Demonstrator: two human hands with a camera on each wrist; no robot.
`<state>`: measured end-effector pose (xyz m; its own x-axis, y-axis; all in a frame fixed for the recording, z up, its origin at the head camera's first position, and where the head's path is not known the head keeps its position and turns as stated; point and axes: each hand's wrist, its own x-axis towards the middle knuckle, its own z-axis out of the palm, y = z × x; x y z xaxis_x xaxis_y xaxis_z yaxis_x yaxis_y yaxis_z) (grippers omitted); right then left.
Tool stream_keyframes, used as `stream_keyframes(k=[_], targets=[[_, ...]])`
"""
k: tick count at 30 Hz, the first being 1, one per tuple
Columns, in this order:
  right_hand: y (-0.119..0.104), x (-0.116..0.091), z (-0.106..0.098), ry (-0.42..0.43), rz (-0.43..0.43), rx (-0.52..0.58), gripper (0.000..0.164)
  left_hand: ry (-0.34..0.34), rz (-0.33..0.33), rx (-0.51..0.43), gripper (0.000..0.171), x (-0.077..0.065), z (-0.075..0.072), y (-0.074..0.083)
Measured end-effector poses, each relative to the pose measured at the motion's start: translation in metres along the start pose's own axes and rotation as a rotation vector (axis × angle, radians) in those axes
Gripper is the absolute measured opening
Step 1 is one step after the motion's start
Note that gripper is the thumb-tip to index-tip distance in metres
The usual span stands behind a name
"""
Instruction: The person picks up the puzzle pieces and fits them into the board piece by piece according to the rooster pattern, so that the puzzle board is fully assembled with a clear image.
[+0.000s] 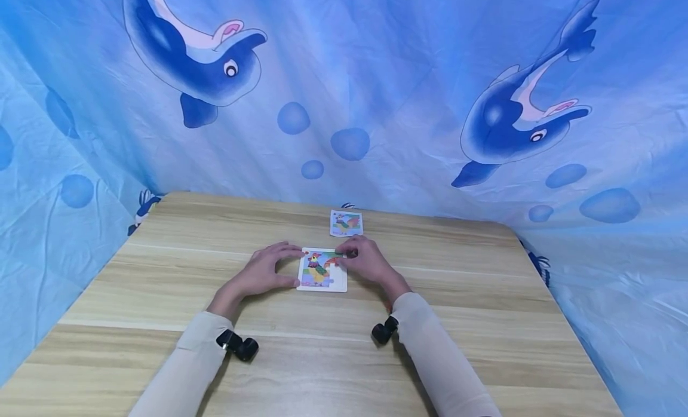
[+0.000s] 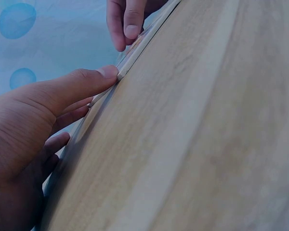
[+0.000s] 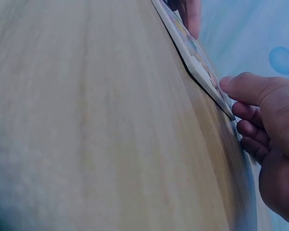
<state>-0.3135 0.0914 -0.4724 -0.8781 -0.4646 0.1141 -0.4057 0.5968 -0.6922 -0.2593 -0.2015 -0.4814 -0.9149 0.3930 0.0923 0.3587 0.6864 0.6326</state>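
Note:
A small white-framed jigsaw puzzle board [image 1: 338,287] with a colourful rooster picture lies on the table, its lower right part bare white. My left hand [image 1: 267,270] holds the board's left side, thumb at the near corner and index finger at the far one. In the left wrist view the thumb [image 2: 94,82] rests against the board's edge. My right hand [image 1: 365,260] is over the upper right of the board, thumb and index finger close together at a puzzle piece [image 1: 333,261] by the rooster's orange tail. Its fingertips partly hide that piece. The other right fingers are curled.
A reference card [image 1: 346,223] with the same rooster picture lies just beyond the board, near the table's far edge. The wood-grain table [image 1: 301,363] is bordered by a blue curtain [image 1: 376,76] printed with dolphins and bubbles. Each sleeve carries a black wrist camera [image 1: 246,349].

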Motion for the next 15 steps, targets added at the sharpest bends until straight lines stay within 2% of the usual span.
stream_keyframes(k=[7,15], targets=[[0.0009,0.0016,0.0016,0.001,-0.059,-0.044,0.017,0.000,-0.005,0.006,0.068,-0.0002,-0.0003,-0.0004],[-0.0011,-0.0061,-0.0070,-0.021,-0.022,-0.026,0.021,0.011,0.013,0.019,0.068,-0.0009,0.0004,-0.0006]])
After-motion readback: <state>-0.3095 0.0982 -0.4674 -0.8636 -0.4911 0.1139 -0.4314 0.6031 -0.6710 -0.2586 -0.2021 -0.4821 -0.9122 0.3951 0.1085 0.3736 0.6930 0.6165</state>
